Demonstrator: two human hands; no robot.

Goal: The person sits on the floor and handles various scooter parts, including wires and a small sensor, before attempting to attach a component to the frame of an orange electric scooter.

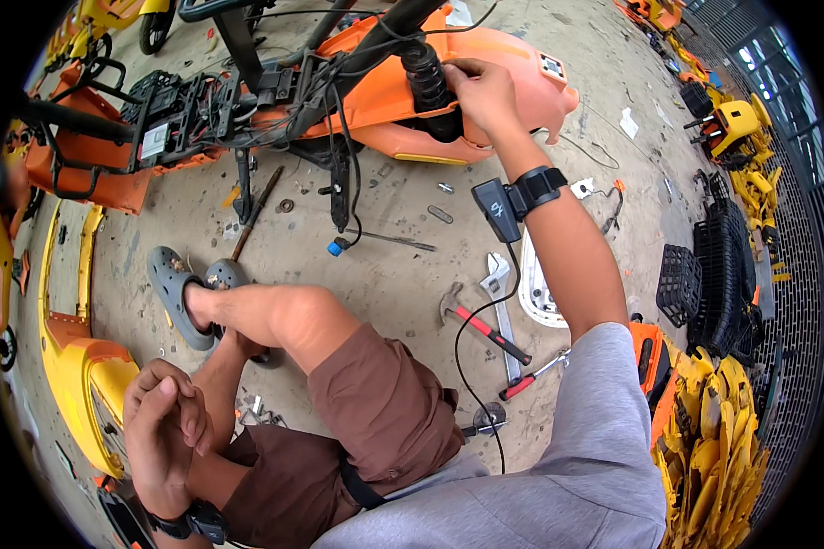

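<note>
An orange scooter frame [366, 110] with dark tubes and cables lies across the far middle. My right hand [487, 91] reaches its right part, fingers bent and drawn together beside a black coil-spring shock absorber [425, 78]. The fingertips meet the edge of the spring; what they hold, if anything, is hidden. Under the spring is an opening in the orange body panel [513, 69]. My left hand [167, 412] is raised over my left thigh, away from the frame, with its fingers curled in and nothing visible in them.
On the floor near my right knee lie a hammer [485, 325], an adjustable wrench [502, 311] and a red-handled ratchet [533, 375]. A dark rod [258, 210] lies beside my shoes. Yellow panels [714, 439] are piled at right, with a black crate [679, 284] beyond; another yellow panel [73, 366] lies left.
</note>
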